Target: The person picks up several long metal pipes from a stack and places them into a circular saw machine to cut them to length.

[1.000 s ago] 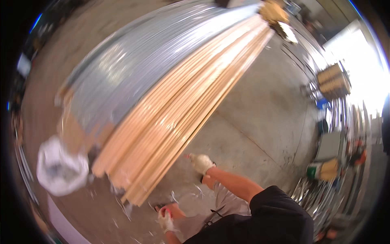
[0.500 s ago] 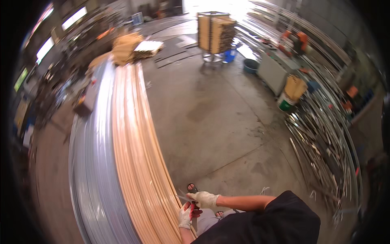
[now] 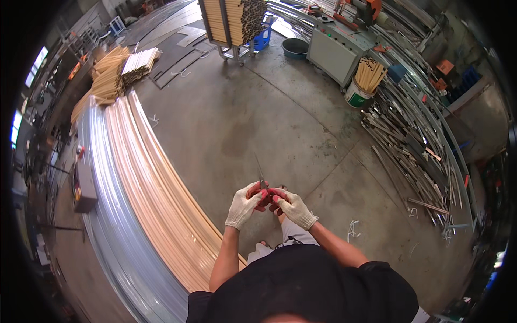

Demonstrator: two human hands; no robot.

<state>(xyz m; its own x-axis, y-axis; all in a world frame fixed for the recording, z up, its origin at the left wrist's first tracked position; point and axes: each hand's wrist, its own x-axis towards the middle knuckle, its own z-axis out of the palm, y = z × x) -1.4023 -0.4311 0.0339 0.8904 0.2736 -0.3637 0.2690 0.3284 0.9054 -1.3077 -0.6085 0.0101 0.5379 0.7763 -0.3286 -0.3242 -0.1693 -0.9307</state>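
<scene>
My left hand (image 3: 246,203), in a white knit glove with red-coated fingers, is closed around a pair of scissors (image 3: 260,173). The thin blades point up and away over the floor, close together. My right hand (image 3: 291,205), gloved the same way, pinches at the handle end, fingertips against those of the left hand. Fingers hide most of the handles. Left of my hands lies a long bundle of wood-coloured profiles (image 3: 156,177) in clear film, with grey film-wrapped profiles (image 3: 116,226) beside it.
A cart of stacked tubes (image 3: 229,24) stands ahead, near a dark tub (image 3: 295,48) and a grey machine cabinet (image 3: 334,54). On the right are a bucket of offcuts (image 3: 360,94) and a heap of metal strips (image 3: 412,153). White string (image 3: 353,230) lies on the floor.
Both hands have moved away from the wrapped bundle to in front of my body. The scissors' blades, apart before, are now together and point forward. My view has turned to the right.
</scene>
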